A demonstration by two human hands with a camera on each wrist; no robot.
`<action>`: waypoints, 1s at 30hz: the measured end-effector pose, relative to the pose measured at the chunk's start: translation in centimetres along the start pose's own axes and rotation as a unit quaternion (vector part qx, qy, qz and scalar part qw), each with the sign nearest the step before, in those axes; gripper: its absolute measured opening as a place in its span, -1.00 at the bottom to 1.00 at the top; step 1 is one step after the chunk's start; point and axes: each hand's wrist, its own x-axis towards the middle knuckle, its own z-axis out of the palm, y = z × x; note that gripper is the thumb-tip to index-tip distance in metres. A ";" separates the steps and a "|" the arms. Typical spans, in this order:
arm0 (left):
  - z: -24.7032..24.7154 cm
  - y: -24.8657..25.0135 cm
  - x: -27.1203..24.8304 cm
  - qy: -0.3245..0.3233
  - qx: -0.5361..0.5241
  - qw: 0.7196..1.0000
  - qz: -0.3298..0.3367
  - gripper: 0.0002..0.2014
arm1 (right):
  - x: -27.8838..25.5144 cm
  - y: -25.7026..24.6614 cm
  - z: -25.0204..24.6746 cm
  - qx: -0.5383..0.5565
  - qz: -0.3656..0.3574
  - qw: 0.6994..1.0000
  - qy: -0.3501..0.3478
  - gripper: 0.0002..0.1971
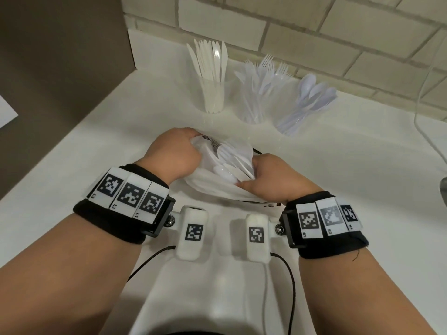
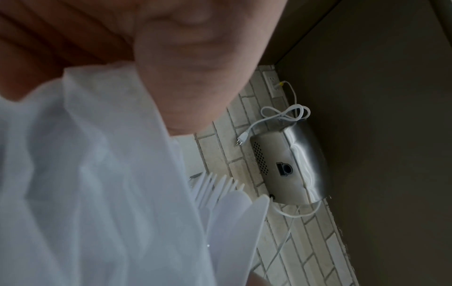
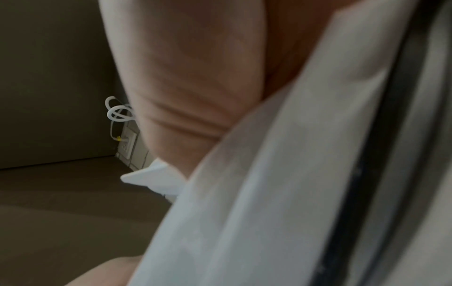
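Note:
A white bag (image 1: pixel 217 187) holding loose white plastic cutlery (image 1: pixel 232 165) lies on the white counter (image 1: pixel 96 151) in front of me. My left hand (image 1: pixel 176 153) grips the bag's left edge with curled fingers. My right hand (image 1: pixel 268 177) pinches the right edge, and the mouth is spread between them. In the left wrist view the bag's cloth (image 2: pixel 97 183) fills the lower left, with fork tines (image 2: pixel 215 185) and blades poking out past my thumb (image 2: pixel 190 67). The right wrist view shows my thumb (image 3: pixel 186 77) pressed on the bag's edge (image 3: pixel 281 174).
Along the tiled back wall stand three clear cups: knives (image 1: pixel 212 76), forks (image 1: pixel 261 85), spoons (image 1: pixel 307 97). A steel appliance (image 2: pixel 288 166) with a white cord (image 2: pixel 276 116) sits to the right. A dark cabinet side (image 1: pixel 60 56) bounds the left.

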 end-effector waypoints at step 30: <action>-1.1 2.7 -1.5 0.105 -0.276 0.946 0.132 -0.79 | 1.3 -2.7 -3.8 0.576 -0.076 0.778 0.237 -0.66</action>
